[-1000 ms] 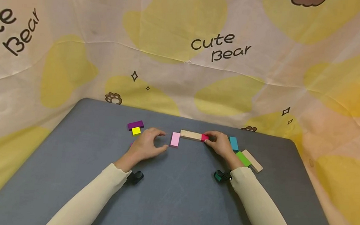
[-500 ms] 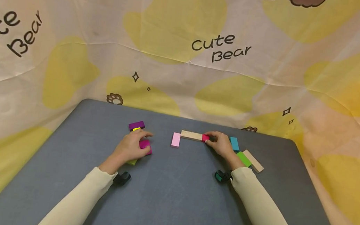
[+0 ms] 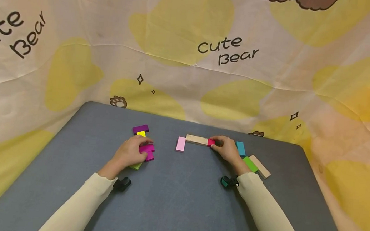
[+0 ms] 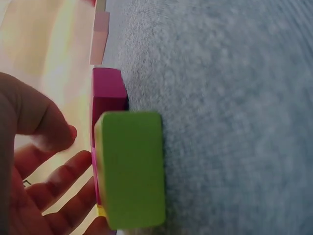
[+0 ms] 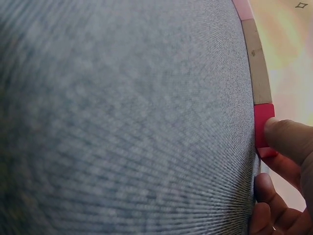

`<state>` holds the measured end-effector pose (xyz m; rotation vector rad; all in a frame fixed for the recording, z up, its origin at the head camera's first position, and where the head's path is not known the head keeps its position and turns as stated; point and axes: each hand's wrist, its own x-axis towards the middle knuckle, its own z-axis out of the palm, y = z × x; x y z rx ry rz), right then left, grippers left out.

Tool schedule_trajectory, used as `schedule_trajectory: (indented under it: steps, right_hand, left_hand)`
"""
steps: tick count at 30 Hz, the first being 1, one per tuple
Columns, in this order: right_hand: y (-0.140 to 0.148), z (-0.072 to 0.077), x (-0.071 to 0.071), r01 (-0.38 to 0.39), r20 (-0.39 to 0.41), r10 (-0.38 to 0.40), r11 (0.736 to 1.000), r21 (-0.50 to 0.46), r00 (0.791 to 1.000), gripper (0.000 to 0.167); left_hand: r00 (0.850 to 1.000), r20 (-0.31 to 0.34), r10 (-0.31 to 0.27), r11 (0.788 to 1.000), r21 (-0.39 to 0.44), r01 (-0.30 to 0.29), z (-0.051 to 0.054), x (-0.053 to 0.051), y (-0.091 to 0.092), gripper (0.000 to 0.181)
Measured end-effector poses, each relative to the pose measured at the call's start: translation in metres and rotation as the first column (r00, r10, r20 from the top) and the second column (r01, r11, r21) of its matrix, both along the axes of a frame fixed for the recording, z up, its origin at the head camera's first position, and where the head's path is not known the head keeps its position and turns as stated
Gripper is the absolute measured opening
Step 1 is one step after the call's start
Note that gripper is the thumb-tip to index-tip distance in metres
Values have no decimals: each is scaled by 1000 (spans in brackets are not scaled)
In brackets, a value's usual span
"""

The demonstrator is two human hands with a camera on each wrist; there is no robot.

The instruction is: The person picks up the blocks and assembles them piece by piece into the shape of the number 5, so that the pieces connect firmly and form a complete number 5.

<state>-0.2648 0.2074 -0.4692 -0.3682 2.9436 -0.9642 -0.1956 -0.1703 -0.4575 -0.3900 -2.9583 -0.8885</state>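
My left hand (image 3: 129, 151) hovers over the left group of blocks, with thumb and fingers apart around a magenta block (image 3: 147, 148). In the left wrist view no fingertip plainly grips a block; the thumb stays clear of the magenta block (image 4: 108, 85) and the green block (image 4: 132, 169). My right hand (image 3: 227, 149) pinches a red block (image 3: 211, 142) between thumb and fingers. This red block (image 5: 263, 125) touches the end of a plain wooden block (image 5: 257, 61), whose other end meets a pink block (image 3: 180, 144).
Behind my left hand lie yellow (image 3: 141, 133) and purple (image 3: 140, 129) blocks. To the right of my right hand are a blue block (image 3: 240, 148), a green block (image 3: 250, 164) and a wooden block (image 3: 260, 166) on the grey table (image 3: 179, 201). Printed cloth (image 3: 176, 57) surrounds the far edge.
My left hand has moved left and toward me, away from the pink block and over the magenta blocks, one of which has turned. My right hand keeps its hold on the red block.
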Motion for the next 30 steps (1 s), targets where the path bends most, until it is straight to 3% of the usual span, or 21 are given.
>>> schedule_trajectory:
  steps: [9,17,30]
  right_hand:
    - [0,1,0,2,3,-2,1000,-2,1000,30]
    - [0,-1,0,8,2,-8,1000,2,1000,30]
    - [-1,1,2,17,15,-18,1000,7,1000,31]
  left_hand:
    - [999,41,-23,999,39,22,-2,0,-8,45]
    - [997,2,-78,994,77,78,-7,-4,-14,42]
    - [999,-39,-30,996,87,34,-6,-3,-20,42]
